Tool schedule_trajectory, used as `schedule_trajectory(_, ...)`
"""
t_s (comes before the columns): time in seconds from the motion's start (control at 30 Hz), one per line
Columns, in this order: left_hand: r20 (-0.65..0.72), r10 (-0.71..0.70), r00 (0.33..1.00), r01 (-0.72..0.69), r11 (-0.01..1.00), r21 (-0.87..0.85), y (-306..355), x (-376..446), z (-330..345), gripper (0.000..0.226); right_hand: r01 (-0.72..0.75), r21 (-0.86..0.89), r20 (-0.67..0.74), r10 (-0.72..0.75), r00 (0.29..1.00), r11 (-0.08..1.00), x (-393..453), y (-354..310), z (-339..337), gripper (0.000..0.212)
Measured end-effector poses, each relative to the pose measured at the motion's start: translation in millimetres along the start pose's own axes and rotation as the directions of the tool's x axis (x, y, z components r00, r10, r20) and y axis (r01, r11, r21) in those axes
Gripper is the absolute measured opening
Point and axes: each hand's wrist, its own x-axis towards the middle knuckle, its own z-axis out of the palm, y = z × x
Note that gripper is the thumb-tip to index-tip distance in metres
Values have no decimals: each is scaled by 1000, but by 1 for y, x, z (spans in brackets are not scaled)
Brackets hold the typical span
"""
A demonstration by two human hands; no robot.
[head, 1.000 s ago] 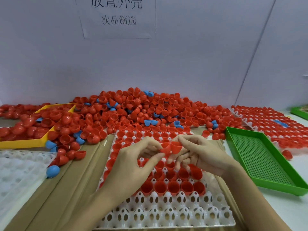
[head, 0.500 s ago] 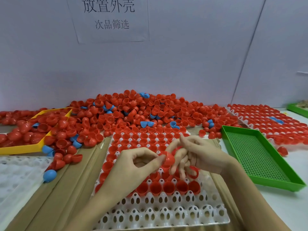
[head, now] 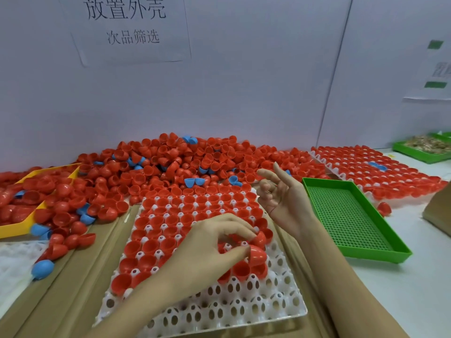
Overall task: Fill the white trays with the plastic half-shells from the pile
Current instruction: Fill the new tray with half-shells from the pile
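A white paper sheet (head: 127, 30) was stuck on the pale wall. It had two lines of dark Chinese writing. The big top line said 放置外壳. The smaller line under it said 次品筛选. Far to the right, another small paper sign with green patches (head: 438, 67) hung on the wall, but its writing was too blurry to read.
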Motion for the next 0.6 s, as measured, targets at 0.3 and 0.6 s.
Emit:
schedule_trajectory(0.3, 219, 226, 949, -314, 649, 693, 7, 24, 48, 18, 27, 15, -37, -26, 999, 1000, 3, -1, -8, 31)
schedule_trajectory(0.6, 132, 73, 989, -142, 745, 652, -1, 28, 56, 29, 44, 27, -44, -42, 998, 999, 4, -1, -8, 30)
